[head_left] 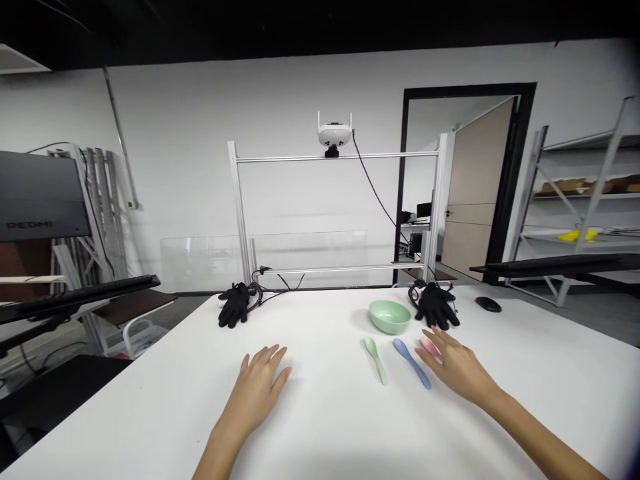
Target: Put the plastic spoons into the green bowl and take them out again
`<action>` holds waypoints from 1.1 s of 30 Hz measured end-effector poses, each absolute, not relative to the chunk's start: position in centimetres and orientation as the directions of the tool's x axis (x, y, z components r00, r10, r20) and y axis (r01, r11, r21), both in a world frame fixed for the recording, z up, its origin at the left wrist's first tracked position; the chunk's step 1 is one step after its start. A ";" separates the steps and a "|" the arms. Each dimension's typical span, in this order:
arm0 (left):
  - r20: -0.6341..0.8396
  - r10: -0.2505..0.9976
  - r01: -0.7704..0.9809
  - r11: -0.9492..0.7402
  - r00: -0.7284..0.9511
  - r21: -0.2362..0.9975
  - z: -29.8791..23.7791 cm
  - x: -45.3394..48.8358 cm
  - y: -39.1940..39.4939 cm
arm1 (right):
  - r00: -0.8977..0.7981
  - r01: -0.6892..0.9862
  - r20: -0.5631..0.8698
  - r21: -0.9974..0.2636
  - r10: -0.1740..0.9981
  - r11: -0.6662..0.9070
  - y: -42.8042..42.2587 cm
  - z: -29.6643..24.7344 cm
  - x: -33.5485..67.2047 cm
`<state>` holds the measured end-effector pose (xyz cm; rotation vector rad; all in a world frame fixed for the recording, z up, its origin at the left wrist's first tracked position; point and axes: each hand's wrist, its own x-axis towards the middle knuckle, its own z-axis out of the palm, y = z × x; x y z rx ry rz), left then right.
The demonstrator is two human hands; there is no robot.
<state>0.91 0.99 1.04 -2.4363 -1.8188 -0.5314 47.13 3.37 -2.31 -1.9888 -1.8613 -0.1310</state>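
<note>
My left hand [257, 385] hovers over or rests on the left part of the white table, fingers apart, holding nothing. Over a pink spoon [429, 346] reaches my right hand [457, 363], its fingers spread; the hand hides most of that spoon, and I cannot tell whether it touches it. Just left of this hand lies a blue spoon [412, 363], and further left a light green spoon [375, 360]. Behind the spoons stands a green bowl [390, 317].
Black gloves with cables, one on the left [235, 305] and one on the right [437, 305], lie at the table's [320, 427] back. A black mouse [488, 305] is at the right. A metal frame [335, 158] carrying a white antenna device [335, 135] rises behind.
</note>
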 end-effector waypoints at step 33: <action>0.262 0.931 0.939 -0.302 0.254 0.165 0.0 1.1 0.8 | 0.388 0.909 0.048 -0.186 0.920 -0.374 4.8 -4.8 50.6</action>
